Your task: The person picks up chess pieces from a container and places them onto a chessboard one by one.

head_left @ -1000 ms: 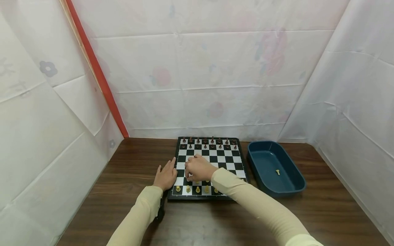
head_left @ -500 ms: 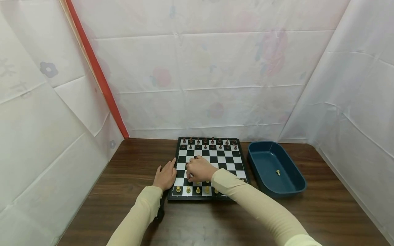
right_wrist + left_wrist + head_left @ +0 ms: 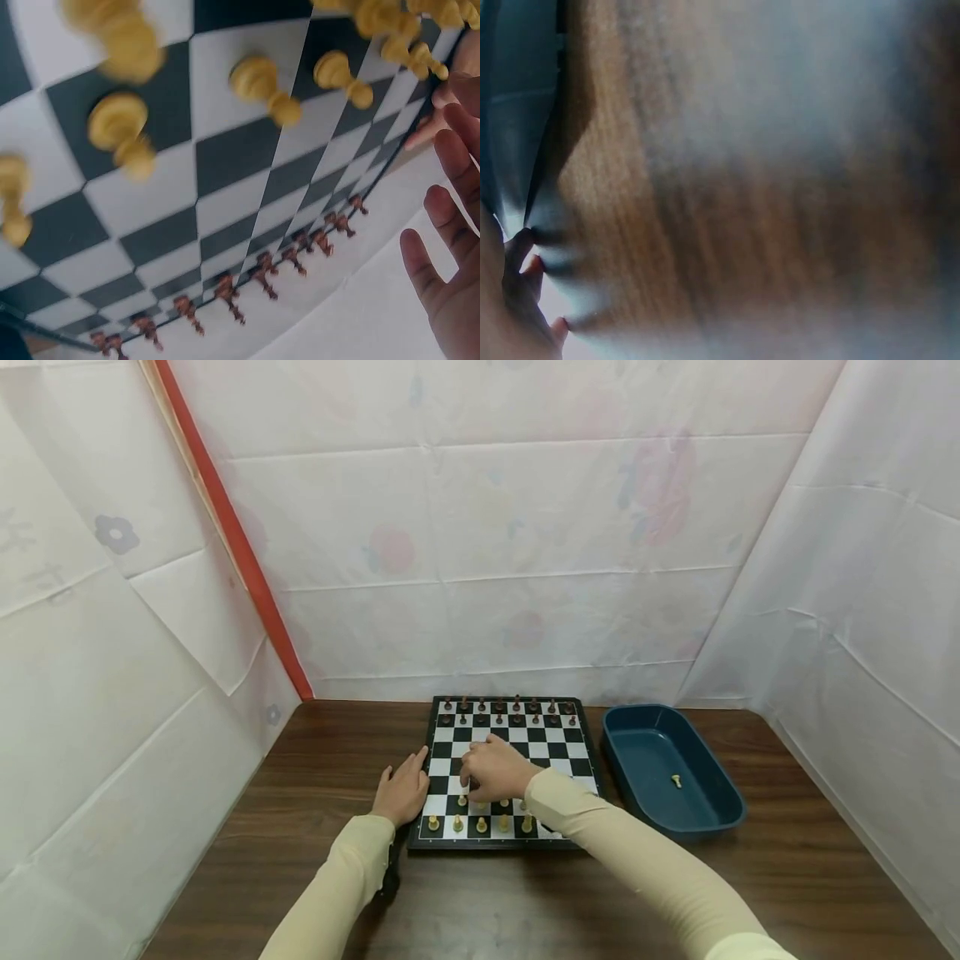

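Note:
A black-and-white chessboard (image 3: pixel 557 749) lies on the table. My left hand (image 3: pixel 402 791) rests with extended fingers against its left edge; some fingertips (image 3: pixel 534 264) show in the left wrist view. Over the near left part of the board is my right hand (image 3: pixel 495 770), its fingers loosely bent in the right wrist view with no piece seen between them. Just beside those fingers stands a yellow pawn (image 3: pixel 462 800). Yellow chess pieces fill the near rows, partly hidden by the right hand and sleeve; one front-row pawn (image 3: pixel 262 90) shows in the right wrist view. Dark red pieces (image 3: pixel 517 703) occupy the two far rows.
Right of the board stands a blue tray (image 3: pixel 647 752), holding one small yellow chess piece (image 3: pixel 677 781). The brown wooden table (image 3: pixel 337 735) is bordered by white sheeting (image 3: pixel 480 635) behind and at both sides.
My right hand has shifted slightly right, and its fingers have come away from a yellow pawn, which now stands in sight on the board. My left hand stays in place.

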Motion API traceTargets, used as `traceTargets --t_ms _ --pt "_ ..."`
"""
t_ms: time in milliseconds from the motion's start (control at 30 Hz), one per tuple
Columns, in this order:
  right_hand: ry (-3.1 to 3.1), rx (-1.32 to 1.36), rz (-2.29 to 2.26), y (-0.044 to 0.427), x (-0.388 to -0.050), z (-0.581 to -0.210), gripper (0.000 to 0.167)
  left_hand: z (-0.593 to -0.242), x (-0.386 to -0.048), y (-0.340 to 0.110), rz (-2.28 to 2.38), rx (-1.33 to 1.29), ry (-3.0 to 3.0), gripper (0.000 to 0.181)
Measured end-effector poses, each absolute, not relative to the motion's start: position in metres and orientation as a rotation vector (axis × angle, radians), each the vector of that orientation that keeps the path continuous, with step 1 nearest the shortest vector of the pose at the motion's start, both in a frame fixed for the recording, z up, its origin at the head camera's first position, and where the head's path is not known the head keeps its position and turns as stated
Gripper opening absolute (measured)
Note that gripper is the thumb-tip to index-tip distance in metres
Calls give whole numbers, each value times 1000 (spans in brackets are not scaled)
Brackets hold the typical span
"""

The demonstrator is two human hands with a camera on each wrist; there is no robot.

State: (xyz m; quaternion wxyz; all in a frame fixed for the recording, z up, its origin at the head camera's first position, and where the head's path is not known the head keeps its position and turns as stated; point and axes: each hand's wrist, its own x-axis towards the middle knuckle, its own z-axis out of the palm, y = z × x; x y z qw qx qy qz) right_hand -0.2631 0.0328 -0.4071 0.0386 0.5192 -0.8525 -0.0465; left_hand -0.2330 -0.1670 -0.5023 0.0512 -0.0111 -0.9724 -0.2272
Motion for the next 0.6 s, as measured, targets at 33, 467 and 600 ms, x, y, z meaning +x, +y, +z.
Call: traceTargets --t_ms 33,467,600 --pt "-2616 1591 -123 37 -264 -404 14 -502 -233 -167 -690 -38 -2956 51" --pt "-2679 1400 -26 121 -284 -385 12 -502 -235 -171 -690 -55 -2947 51" --pt "-2693 1320 -35 149 -287 -377 11 -501 -235 -172 -687 -38 -2949 51"
